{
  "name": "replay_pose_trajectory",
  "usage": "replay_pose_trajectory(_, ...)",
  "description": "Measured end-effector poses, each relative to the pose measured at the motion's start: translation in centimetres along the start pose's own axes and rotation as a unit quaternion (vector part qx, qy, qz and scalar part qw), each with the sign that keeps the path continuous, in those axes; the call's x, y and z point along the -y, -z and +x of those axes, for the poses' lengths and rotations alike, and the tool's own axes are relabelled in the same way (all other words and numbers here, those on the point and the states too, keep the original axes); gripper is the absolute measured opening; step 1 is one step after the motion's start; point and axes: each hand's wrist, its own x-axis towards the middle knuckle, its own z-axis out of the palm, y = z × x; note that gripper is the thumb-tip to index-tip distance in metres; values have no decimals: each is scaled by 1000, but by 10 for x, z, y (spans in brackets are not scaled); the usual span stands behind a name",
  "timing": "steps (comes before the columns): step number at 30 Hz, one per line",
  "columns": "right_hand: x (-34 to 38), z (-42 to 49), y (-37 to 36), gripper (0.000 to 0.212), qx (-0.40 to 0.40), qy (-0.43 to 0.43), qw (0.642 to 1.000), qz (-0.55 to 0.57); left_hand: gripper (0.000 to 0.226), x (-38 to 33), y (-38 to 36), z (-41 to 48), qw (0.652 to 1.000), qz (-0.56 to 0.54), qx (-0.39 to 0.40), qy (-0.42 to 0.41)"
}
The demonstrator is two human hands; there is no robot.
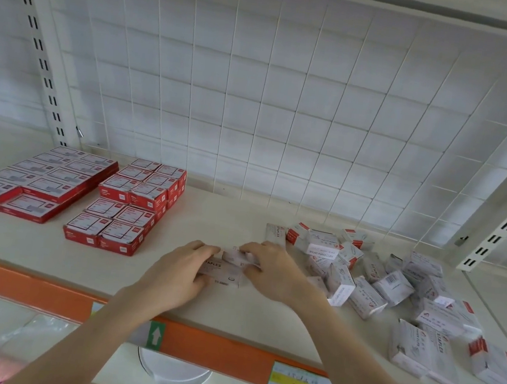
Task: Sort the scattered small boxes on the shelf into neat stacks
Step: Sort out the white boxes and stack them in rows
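Head view: the left hand (183, 271) and the right hand (271, 269) meet at the middle of the cream shelf (47, 249), each closed from its own side on a small stack of pale white cardboard staple boxes (226, 268). The left hand clasps the lower box marked STAPLES at its 9 o'clock end; the right hand's fingers (254, 249) curl over the smaller upper box from 3 o'clock. At 3 o'clock from the hands lies a loose heap of scattered white-and-red small boxes (393, 288), tilted and overlapping, reaching the shelf's front edge. At 10 o'clock stand neat rows of red staple boxes (125, 208), with flatter red boxes (36, 181) beyond them at 9 o'clock. An orange price strip (226, 354) runs along the shelf front.
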Motion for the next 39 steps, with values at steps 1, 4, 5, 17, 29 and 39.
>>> replay_pose_trajectory(1, -1, -2, 0, 37, -7, -1, 1000, 0, 51, -1, 0, 0, 1000, 4, -1, 0)
replay_pose_trajectory(4, -2, -6, 0, 38, -29, 12, 999, 3, 53, -2, -1, 1, 1000, 2, -7, 0)
replay_pose_trajectory(5, -2, -7, -1, 39, -34, 17, 999, 7, 54, -2, -1, 2, 1000, -4, -9, 2)
replay_pose_trajectory(17, 0, -14, -4, 42, -83, 20, 996, -19, 53, 11, 9, 13, 999, 30, -16, 13)
replay_pose_trajectory(29, 18, 4, -13, 48, -66, 9, 998, -22, 50, 30, 28, 22, 997, 74, -30, -8)
replay_pose_trajectory(39, 49, 55, -11, 35, -71, 28, 997, 26, 37, 48, 45, 35, 995, 16, -21, -99)
